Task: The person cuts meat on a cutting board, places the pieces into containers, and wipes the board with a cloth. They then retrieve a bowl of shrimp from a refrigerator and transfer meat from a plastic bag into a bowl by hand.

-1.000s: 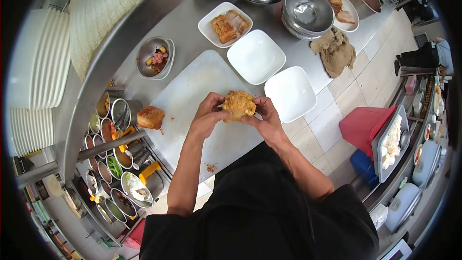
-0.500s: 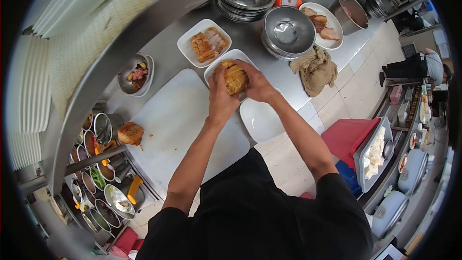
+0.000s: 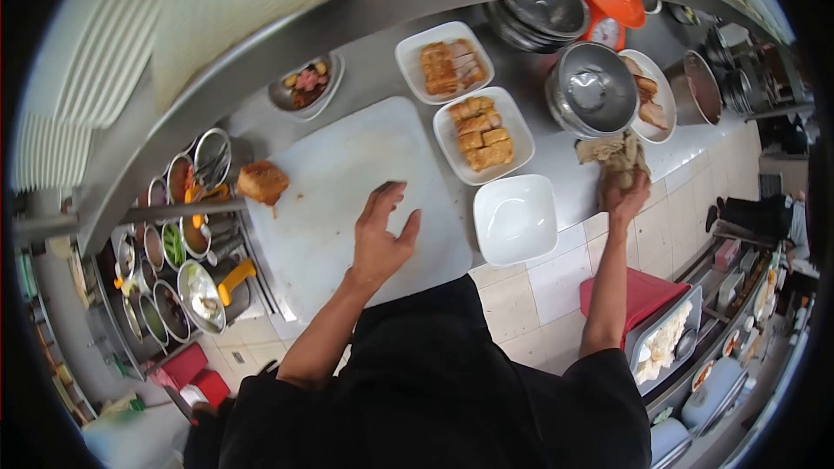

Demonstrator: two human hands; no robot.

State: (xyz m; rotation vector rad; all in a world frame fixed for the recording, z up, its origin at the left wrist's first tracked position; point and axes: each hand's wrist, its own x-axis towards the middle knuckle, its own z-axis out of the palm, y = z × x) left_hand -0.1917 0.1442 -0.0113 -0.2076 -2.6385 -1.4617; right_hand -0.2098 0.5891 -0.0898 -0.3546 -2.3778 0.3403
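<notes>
My left hand [image 3: 382, 239] hovers above the white cutting board [image 3: 347, 148], fingers apart and holding nothing. Out to the right, my right hand [image 3: 627, 195] grips a crumpled brown cloth [image 3: 612, 155] at the counter's edge. Cut pieces of crispy pork belly [image 3: 482, 135] sit in a square white bowl [image 3: 513, 170] beside the board. Behind it, another white bowl [image 3: 408, 61] holds sliced pork belly [image 3: 452, 67]. A bare white bowl [image 3: 516, 220] stands nearest my body. One uncut chunk of pork belly [image 3: 262, 182] rests on the board's left edge.
Stacked metal bowls [image 3: 593, 87] stand near the cloth, with a plate of meat [image 3: 651, 100], a tall metal pot [image 3: 698, 87] and an orange scale [image 3: 605, 26] behind. Several containers of ingredients [image 3: 174, 243] line the left. A metal shelf edge [image 3: 347, 0] crosses overhead. Another person is far right.
The pork pieces that both hands held now lie in the white bowl. My left hand has come back over the board; my right hand has moved right and taken hold of the cloth.
</notes>
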